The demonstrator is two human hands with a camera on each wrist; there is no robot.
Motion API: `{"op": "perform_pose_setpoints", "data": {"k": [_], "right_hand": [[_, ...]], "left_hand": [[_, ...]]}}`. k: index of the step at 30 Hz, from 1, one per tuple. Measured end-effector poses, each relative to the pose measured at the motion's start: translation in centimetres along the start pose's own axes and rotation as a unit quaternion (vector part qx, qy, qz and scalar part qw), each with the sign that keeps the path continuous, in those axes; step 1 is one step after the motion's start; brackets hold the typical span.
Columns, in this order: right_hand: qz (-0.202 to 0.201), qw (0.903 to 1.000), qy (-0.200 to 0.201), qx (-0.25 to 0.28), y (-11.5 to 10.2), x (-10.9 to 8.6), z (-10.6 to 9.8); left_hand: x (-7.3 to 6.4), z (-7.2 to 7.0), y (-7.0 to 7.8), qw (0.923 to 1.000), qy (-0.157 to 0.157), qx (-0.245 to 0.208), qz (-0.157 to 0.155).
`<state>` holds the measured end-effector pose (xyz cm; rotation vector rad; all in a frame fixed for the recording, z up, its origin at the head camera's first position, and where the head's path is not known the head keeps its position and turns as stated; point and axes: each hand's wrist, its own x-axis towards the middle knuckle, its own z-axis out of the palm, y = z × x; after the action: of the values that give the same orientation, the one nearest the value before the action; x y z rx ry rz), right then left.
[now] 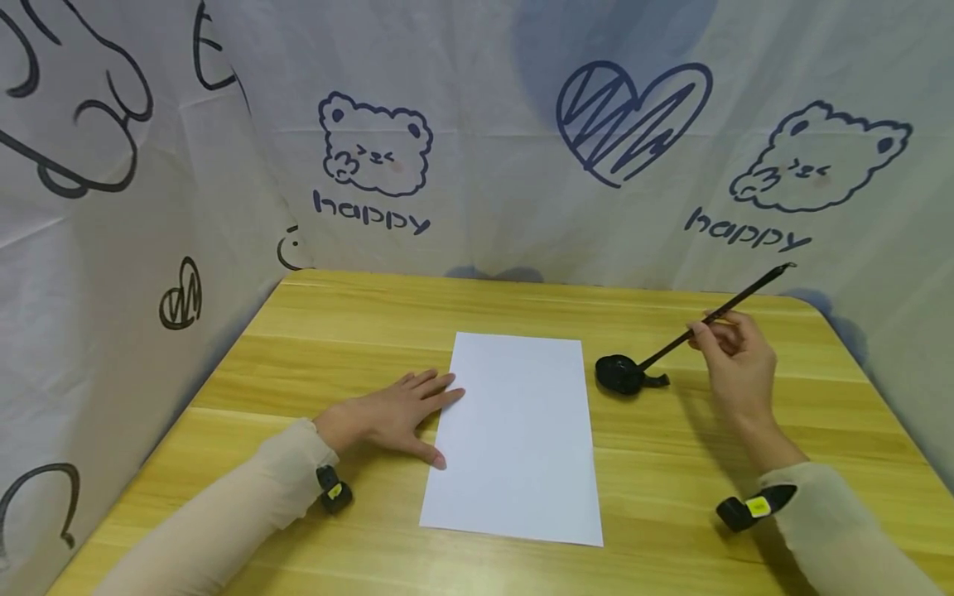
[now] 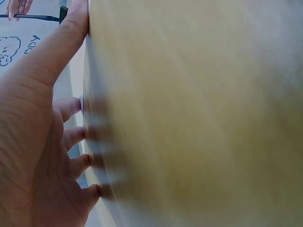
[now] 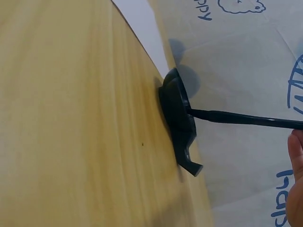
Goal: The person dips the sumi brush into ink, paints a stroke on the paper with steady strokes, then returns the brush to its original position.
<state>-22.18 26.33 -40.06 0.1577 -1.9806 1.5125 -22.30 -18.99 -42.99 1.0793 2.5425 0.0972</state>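
Yellow wood-grain table (image 1: pixel 659 530) nearest. White rectangular paper sheet (image 1: pixel 519 443) lies flat at middle. Left hand (image 1: pixel 391 418), fingers spread wide, rests fingertips on sheet's left edge. Right of sheet: small black dish (image 1: pixel 617 384) with curved handle. Right hand (image 1: pixel 739 370), farther right, pinches slim dark-shafted brush (image 1: pixel 745 294), slanted, lower tip in dish. Far: white cloth (image 1: pixel 492 207) printed with bears, hearts.

White rectangular paper sheet (image 1: pixel 522 439) on pale yellow wood-grain tabletop (image 1: pixel 373 323), the left hand (image 1: pixel 391 418) across its left edge. Right of the sheet: black rounded dish with curved handle (image 1: pixel 619 375); slender dark brush (image 1: pixel 753 290), lower end in the dish, shaft in the right hand (image 1: pixel 738 368). Behind: white printed cloth (image 1: pixel 484 165).
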Motion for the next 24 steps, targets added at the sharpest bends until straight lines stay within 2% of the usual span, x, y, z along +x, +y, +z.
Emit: {"op": "perform_pose_setpoints", "data": {"k": [7,11,14,17,24], "right_hand": [[0.006,1.0,-0.005,0.002,-2.0,-0.3,0.0],[0.034,0.9991,-0.003,0.025,-1.6,-0.3,0.1],[0.058,0.9964,0.004,0.062,-0.8,-0.2,0.2],[0.067,0.9944,0.009,0.081,-0.2,-0.1,0.2],[0.025,0.9996,-0.006,0.013,-1.2,-0.2,0.8]], "left_hand": [[0.0,0.1,0.1,1.0,0.0,0.0,0.0],[0.0,0.2,0.0,1.0,0.0,0.002,0.002],[0.0,0.2,0.0,1.0,0.001,0.003,0.001],[0.0,0.3,0.0,1.0,0.002,0.003,-0.001],[0.0,0.4,0.0,1.0,0.004,0.008,-0.001]]}}
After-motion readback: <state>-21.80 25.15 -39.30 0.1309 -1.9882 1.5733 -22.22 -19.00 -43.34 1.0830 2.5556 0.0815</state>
